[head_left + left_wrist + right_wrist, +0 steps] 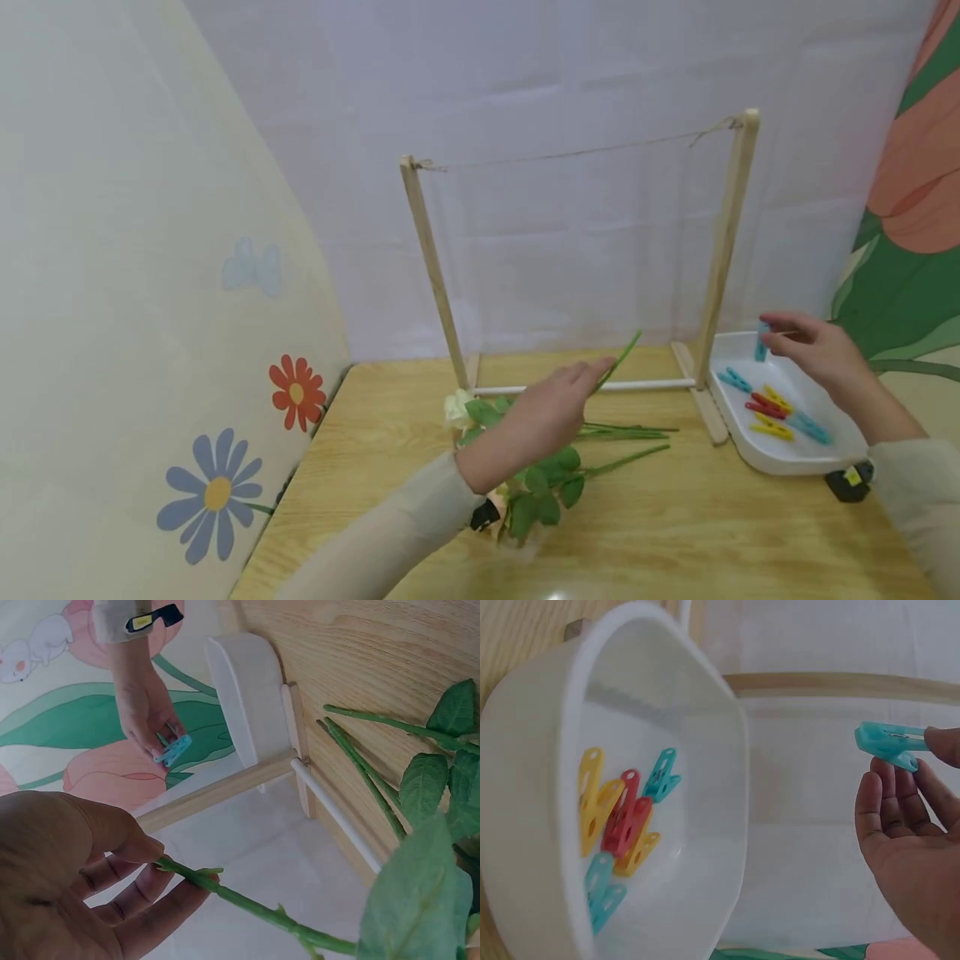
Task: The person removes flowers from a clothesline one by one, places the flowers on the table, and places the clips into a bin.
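My left hand point(536, 417) pinches the green stem point(255, 907) of a flower, which slants up past the fingertips in the head view. Under that forearm lie several more leafy stems point(626, 432) and a pale cream rose point(457, 410). My right hand point(821, 354) holds a blue-green clothespin point(889, 740) between thumb and fingers, above the white tray point(727, 825). Inside the tray lie yellow clothespins point(592, 802), a red clothespin point(626, 817) and other blue-green clothespins point(660, 776). The left hand partly hides the flower that it holds.
A wooden frame point(723, 242) stands at the back of the table point(637, 533), with a thin string point(577, 153) tied across its posts. A white rod point(645, 386) joins the posts low down. The tray sits against the frame's right foot point(708, 417). A white sheet point(555, 250) hangs behind.
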Motion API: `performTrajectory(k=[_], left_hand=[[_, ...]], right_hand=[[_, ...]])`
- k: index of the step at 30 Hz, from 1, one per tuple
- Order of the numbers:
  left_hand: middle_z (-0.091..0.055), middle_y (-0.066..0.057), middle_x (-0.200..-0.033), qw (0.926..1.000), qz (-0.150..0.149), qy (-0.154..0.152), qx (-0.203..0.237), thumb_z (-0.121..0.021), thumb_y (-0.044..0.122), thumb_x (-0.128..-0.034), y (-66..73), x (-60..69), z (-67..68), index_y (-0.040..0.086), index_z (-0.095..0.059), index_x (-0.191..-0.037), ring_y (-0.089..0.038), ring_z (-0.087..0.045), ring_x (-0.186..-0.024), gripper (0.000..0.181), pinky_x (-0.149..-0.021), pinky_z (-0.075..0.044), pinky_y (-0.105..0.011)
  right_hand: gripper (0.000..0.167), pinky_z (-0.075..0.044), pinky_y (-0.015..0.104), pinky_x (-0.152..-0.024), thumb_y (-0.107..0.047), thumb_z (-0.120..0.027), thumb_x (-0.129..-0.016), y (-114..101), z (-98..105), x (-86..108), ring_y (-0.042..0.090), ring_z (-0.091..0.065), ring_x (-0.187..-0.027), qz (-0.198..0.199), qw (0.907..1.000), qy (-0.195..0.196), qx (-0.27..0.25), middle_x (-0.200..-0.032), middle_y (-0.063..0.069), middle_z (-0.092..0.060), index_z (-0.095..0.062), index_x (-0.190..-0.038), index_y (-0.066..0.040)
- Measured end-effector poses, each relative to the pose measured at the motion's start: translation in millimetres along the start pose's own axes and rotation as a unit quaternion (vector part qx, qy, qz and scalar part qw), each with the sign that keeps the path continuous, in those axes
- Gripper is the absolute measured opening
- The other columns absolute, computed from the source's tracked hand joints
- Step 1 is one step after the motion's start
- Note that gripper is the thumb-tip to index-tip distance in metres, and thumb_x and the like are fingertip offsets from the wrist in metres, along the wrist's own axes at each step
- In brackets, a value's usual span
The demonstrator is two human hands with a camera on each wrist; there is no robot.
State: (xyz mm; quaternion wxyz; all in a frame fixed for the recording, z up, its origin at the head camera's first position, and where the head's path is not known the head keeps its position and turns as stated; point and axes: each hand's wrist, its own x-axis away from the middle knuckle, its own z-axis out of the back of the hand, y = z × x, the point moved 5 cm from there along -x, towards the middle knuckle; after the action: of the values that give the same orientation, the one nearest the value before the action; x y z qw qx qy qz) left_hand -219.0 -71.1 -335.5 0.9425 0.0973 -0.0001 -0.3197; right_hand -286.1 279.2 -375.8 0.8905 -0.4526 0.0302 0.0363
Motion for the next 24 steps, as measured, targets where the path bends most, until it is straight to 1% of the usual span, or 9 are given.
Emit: performTrajectory(k=[2,4,6,8,9,13,18,21,24], left_hand=[[-0.056,-0.004,-0.145,0.9999,0.000,-0.010,-0.003,-0.060,-0.007,-0.0950,1.2,-1.6,-3.0,0.022,-0.024,-0.162,-0.022,-0.061,-0.119,0.081,-0.056,-0.046,-0.016],[-0.055,-0.005,-0.145,0.9998,-0.002,-0.020,-0.006,-0.058,-0.007,-0.0968,2.4,-3.3,-6.8,0.023,-0.023,-0.162,-0.022,-0.061,-0.119,0.079,-0.054,-0.045,-0.017],[-0.055,-0.005,-0.146,0.9995,-0.008,-0.028,-0.012,-0.055,-0.005,-0.0987,3.5,-5.2,-12.2,0.023,-0.023,-0.162,-0.023,-0.060,-0.121,0.076,-0.049,-0.043,-0.017],[-0.055,-0.005,-0.146,0.9992,-0.016,-0.031,-0.020,-0.052,-0.004,-0.1003,4.7,-7.1,-17.8,0.023,-0.024,-0.161,-0.024,-0.060,-0.123,0.073,-0.044,-0.040,-0.018],[-0.055,-0.005,-0.146,0.9989,-0.020,-0.032,-0.027,-0.052,-0.004,-0.1007,4.9,-8.2,-20.8,0.023,-0.025,-0.161,-0.025,-0.059,-0.124,0.071,-0.043,-0.040,-0.017],[-0.058,-0.004,-0.144,0.9969,-0.034,-0.026,-0.066,-0.055,-0.002,-0.0994,7.3,-12.5,-28.1,0.023,-0.029,-0.160,-0.025,-0.061,-0.123,0.070,-0.046,-0.043,-0.018],[-0.058,0.001,-0.144,0.9924,-0.039,-0.032,-0.113,-0.057,0.000,-0.0991,9.8,-18.1,-35.6,0.024,-0.031,-0.159,-0.024,-0.061,-0.123,0.070,-0.047,-0.044,-0.018],[-0.058,0.005,-0.143,0.9899,-0.042,-0.038,-0.130,-0.057,0.003,-0.1004,10.3,-20.3,-40.2,0.025,-0.032,-0.159,-0.020,-0.062,-0.121,0.067,-0.048,-0.042,-0.016],[-0.059,0.006,-0.141,0.9878,-0.049,-0.041,-0.142,-0.057,0.005,-0.1014,10.9,-22.0,-43.6,0.025,-0.034,-0.158,-0.018,-0.063,-0.119,0.064,-0.053,-0.047,-0.016]], right_hand=[[0.063,-0.044,0.024,-0.080,-0.040,-0.053,-0.105,6.2,0.2,0.1,-0.008,-0.048,-0.093,-0.003,0.9999,0.002,0.016,-0.121,0.004,-0.060,-0.043,-0.148,0.005],[0.062,-0.043,0.023,-0.078,-0.039,-0.051,-0.106,12.2,0.3,-0.2,0.008,-0.055,-0.102,-0.006,0.9996,0.005,0.026,-0.130,0.022,-0.056,-0.042,-0.148,0.006],[0.062,-0.044,0.026,-0.079,-0.038,-0.050,-0.106,17.0,0.8,-0.8,0.028,-0.056,-0.111,-0.013,0.9994,0.007,0.032,-0.134,0.029,-0.053,-0.042,-0.148,0.007],[0.064,-0.049,0.037,-0.084,-0.039,-0.048,-0.107,21.3,1.1,-1.5,0.047,-0.049,-0.121,-0.021,0.9991,0.007,0.036,-0.139,0.036,-0.047,-0.040,-0.148,0.009],[0.065,-0.050,0.044,-0.087,-0.040,-0.048,-0.107,23.3,1.3,-1.8,0.053,-0.045,-0.125,-0.024,0.9990,0.006,0.037,-0.140,0.037,-0.046,-0.039,-0.148,0.009],[0.067,-0.042,0.067,-0.097,-0.045,-0.046,-0.106,29.0,2.6,-2.8,0.056,-0.043,-0.126,-0.029,0.9978,0.011,0.059,-0.140,0.039,-0.045,-0.041,-0.146,0.009],[0.066,-0.045,0.066,-0.093,-0.047,-0.046,-0.105,35.7,2.8,-4.0,0.054,-0.047,-0.121,-0.028,0.9954,0.021,0.089,-0.135,0.038,-0.050,-0.046,-0.142,0.008],[0.063,-0.048,0.063,-0.089,-0.043,-0.049,-0.105,38.2,2.2,-5.6,0.052,-0.051,-0.117,-0.019,0.9938,0.019,0.108,-0.130,0.037,-0.053,-0.048,-0.140,0.009],[0.059,-0.051,0.060,-0.086,-0.038,-0.052,-0.105,39.6,1.2,-8.5,0.051,-0.054,-0.112,-0.012,0.9918,0.012,0.127,-0.126,0.037,-0.055,-0.049,-0.138,0.011]])
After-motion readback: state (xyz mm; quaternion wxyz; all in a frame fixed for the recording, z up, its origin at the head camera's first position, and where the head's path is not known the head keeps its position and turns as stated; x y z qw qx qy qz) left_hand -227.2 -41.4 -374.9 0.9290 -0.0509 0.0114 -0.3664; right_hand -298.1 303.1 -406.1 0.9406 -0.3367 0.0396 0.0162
